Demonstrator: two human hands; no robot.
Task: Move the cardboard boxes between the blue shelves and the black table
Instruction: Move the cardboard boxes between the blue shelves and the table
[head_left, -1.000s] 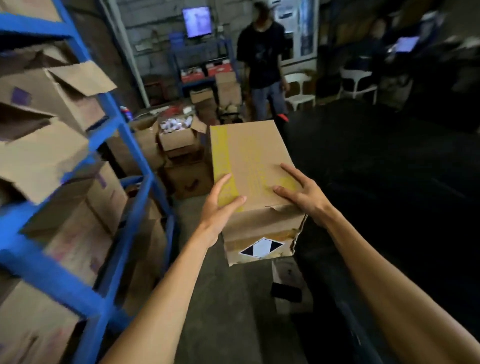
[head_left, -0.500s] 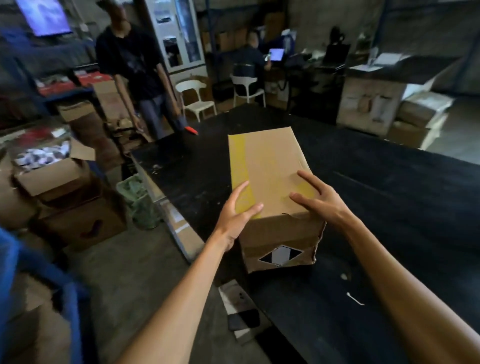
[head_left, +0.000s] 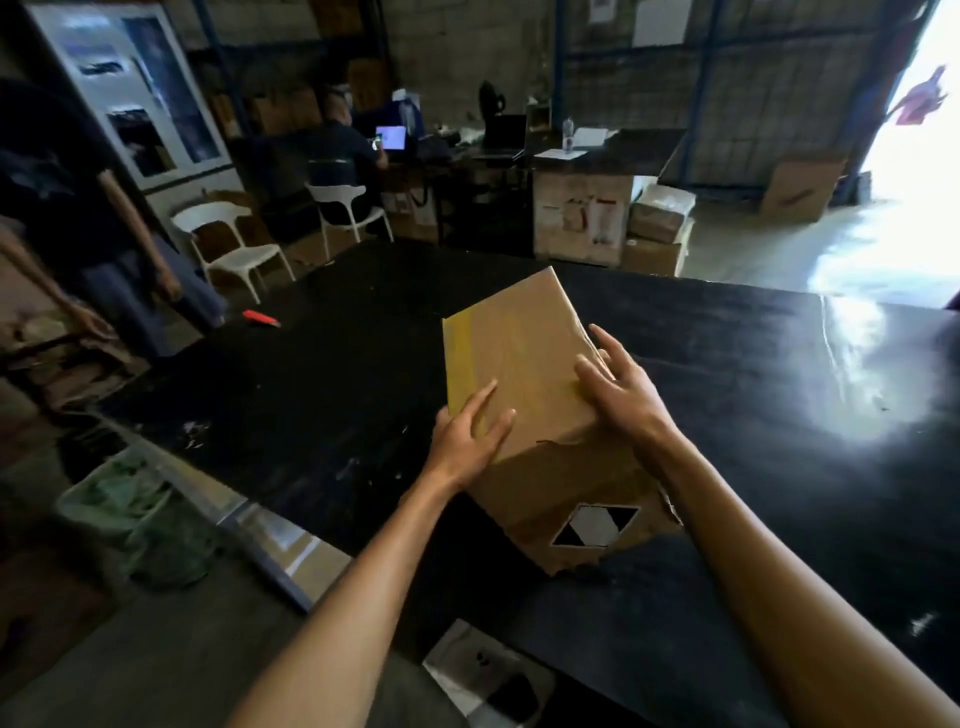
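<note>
The black table (head_left: 727, 415) spreads wide beneath and beyond both hands. Over it, between the two sets of fingers, is the cardboard box (head_left: 524, 364), its top tilted toward the camera, a yellow strip just beyond the left fingertips and a black-and-white diamond label below the wrists. The right hand (head_left: 623, 395) lies on the box's right top edge, fingers straight and spread. The left hand (head_left: 467, 441) presses the left side, fingers straight, thumb on top; neither hand curls around it
</note>
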